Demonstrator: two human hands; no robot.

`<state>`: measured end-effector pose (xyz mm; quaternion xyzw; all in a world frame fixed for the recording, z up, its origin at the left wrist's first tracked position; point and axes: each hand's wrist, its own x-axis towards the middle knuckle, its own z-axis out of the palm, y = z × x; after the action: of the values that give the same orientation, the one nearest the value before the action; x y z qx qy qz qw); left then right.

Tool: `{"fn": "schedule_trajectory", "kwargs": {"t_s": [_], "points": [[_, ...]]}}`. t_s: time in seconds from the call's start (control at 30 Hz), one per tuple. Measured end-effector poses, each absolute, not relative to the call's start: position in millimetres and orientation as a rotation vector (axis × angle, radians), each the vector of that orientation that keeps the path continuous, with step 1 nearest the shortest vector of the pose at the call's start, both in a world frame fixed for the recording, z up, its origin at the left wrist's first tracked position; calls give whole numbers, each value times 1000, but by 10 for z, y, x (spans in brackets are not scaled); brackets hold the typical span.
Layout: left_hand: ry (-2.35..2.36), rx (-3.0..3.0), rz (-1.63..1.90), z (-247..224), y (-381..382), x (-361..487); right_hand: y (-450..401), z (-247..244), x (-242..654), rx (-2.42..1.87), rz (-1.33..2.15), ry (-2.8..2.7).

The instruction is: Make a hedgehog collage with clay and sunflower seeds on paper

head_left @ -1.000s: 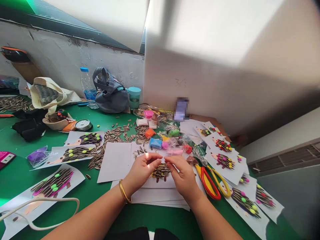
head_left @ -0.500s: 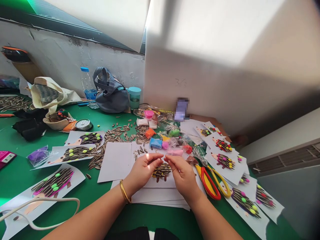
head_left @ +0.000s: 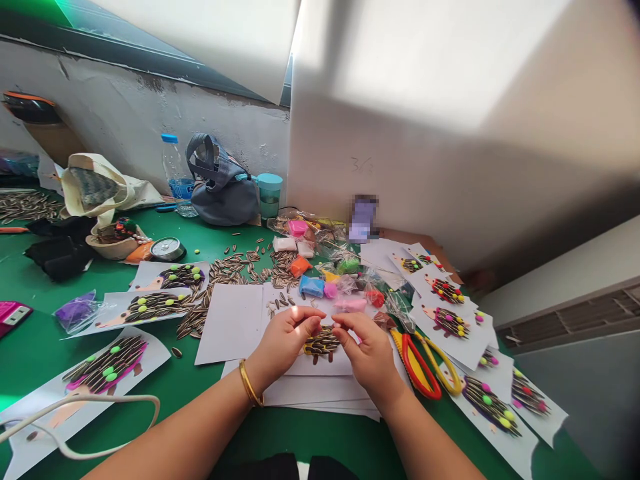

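Observation:
My left hand [head_left: 284, 339], with a gold bracelet [head_left: 249, 383] on its wrist, is closed with thumb and forefinger together. Facing it, my right hand [head_left: 371, 350] is pinched too, fingertips close to the left ones. Anything small between the fingers is hidden from me. Below both hands lies a white sheet with a hedgehog picture [head_left: 323, 341], its yellow back covered in striped sunflower seeds. Loose sunflower seeds [head_left: 233, 270] spread beyond the left hand. Ahead are packets of coloured clay, among them a blue packet [head_left: 313, 287] and a pink packet [head_left: 350, 305].
Scissors with red and yellow handles [head_left: 423, 373] lie right of my right hand. Finished-looking hedgehog cards [head_left: 487, 403] overlap along the right; others [head_left: 107, 363] lie left. A white cable [head_left: 113, 399] loops at front left. Behind stand a bottle [head_left: 175, 177], grey bag [head_left: 225, 193] and cup [head_left: 270, 193].
My right fingertips have drawn slightly down and curled, and the left thumb and forefinger have shifted a little. Everything on the table stays where it was.

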<state>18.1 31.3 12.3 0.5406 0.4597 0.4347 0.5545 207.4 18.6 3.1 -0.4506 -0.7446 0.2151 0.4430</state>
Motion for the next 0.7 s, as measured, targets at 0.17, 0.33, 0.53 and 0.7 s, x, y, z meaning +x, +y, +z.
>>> {"fn": "schedule_trajectory", "kwargs": {"t_s": [0.17, 0.33, 0.53, 0.7], "points": [[1063, 1284, 1044, 125, 313, 191, 185, 47, 2055, -1130, 539, -1821], [1047, 1288, 1040, 107, 317, 194, 178, 69, 2068, -1144, 553, -1842], [997, 1308, 1055, 44, 326, 199, 181, 56, 2055, -1138, 529, -1833], [1032, 1318, 1010, 78, 322, 192, 184, 40, 2066, -1151, 549, -1831]]}}
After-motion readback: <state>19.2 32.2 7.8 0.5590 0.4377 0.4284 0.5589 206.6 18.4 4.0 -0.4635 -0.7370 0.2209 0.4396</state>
